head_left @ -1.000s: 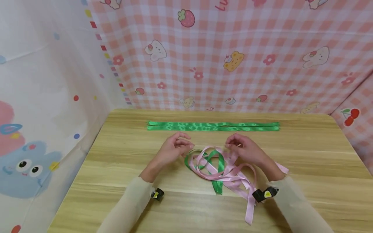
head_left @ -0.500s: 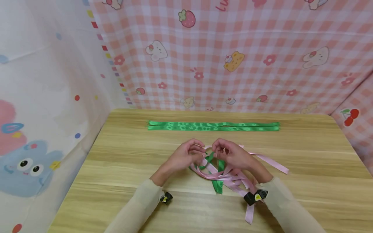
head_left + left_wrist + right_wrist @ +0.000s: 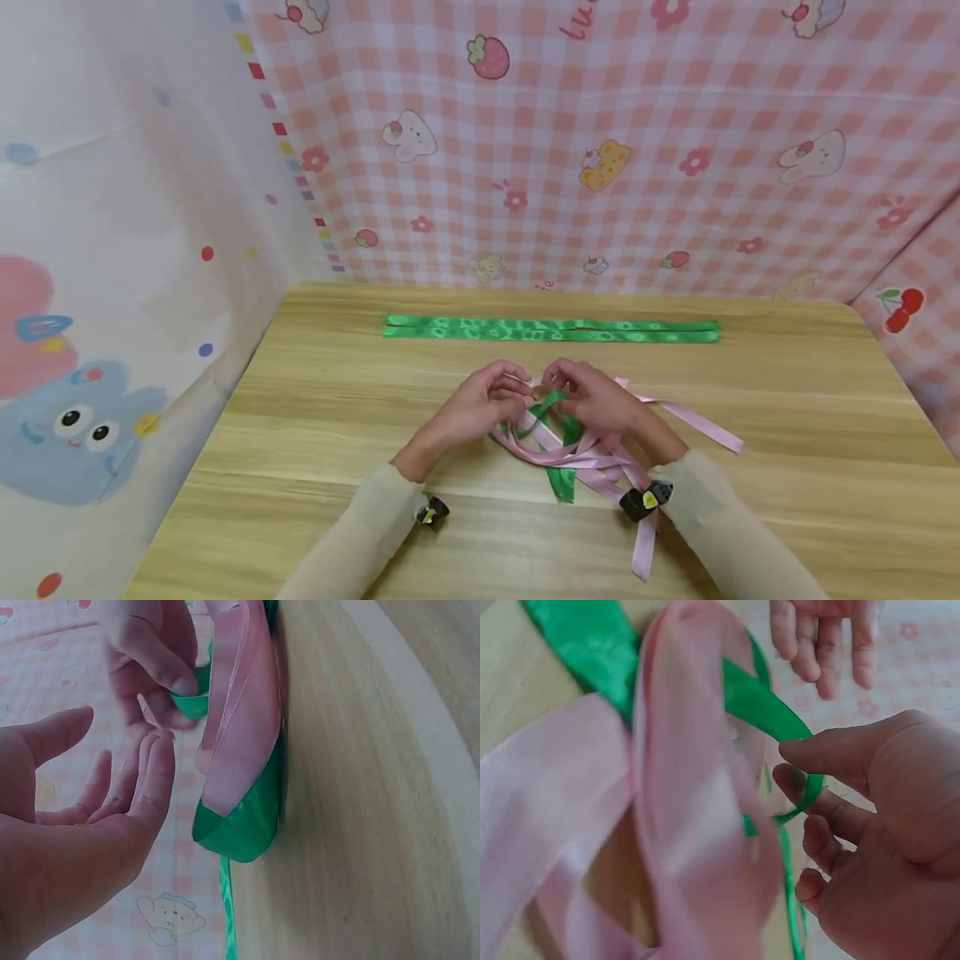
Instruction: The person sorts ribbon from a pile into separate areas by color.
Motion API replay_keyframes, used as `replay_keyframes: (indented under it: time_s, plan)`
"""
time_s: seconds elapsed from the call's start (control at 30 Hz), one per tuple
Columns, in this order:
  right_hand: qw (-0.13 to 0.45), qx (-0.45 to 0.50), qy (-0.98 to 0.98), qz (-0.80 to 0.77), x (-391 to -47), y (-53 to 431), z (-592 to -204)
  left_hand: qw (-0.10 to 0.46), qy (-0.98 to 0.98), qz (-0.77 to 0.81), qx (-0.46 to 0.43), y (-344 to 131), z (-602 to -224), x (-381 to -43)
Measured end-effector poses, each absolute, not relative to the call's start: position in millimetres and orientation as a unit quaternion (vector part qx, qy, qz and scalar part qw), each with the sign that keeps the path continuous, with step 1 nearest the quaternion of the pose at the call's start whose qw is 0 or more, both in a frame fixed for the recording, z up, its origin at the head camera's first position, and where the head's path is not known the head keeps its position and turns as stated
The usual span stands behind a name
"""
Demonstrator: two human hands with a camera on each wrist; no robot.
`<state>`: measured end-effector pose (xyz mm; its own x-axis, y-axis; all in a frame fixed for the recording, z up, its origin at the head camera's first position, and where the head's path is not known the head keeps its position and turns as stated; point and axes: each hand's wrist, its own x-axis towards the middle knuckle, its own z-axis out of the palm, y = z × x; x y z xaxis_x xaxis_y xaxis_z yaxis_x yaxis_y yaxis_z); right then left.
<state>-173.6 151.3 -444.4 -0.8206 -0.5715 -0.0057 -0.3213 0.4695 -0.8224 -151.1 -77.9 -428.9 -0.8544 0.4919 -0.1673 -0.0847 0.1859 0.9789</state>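
Left of the worktop's [image 3: 300,433] middle, the left hand [image 3: 480,406] reaches over the ribbon heap, fingers loosely extended, holding nothing; a second ago it stood further left. The left wrist camera [image 3: 432,512] bears a yellow mark, too small to read. Along the far edge, two green strips [image 3: 480,335] lie side by side, flat and unmoved. Nearer, about the centre, pink ribbon [image 3: 551,457] and a loose green ribbon [image 3: 561,485] lie entangled, one green end pointing to the near edge. Above the far edge, the backdrop [image 3: 450,192] shows what appears to be "fe" low down and "lu" at the top, cut off by the view; no brand found. On the heap's right, the right hand [image 3: 596,402] has also come inward and pinches a loop of the green ribbon between thumb and forefinger. I judge this the material change: green is under hold, pink is not. The right wrist camera [image 3: 647,500] carries a yellow label, illegible. One pink end runs towards the worktop's right edge.
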Motion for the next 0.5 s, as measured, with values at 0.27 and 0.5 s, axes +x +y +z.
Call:
replay_keyframes:
  time_s: [0.27,0.5]
  plan:
    - [0.157,-0.304,0.790,-0.508,-157,161,-396,0.268,0.721,0.611,0.188,-69,-419,-149]
    - [0.182,-0.366,0.688,-0.599,-143,179,-345,0.278,0.662,0.633,0.289,-59,-388,-149]
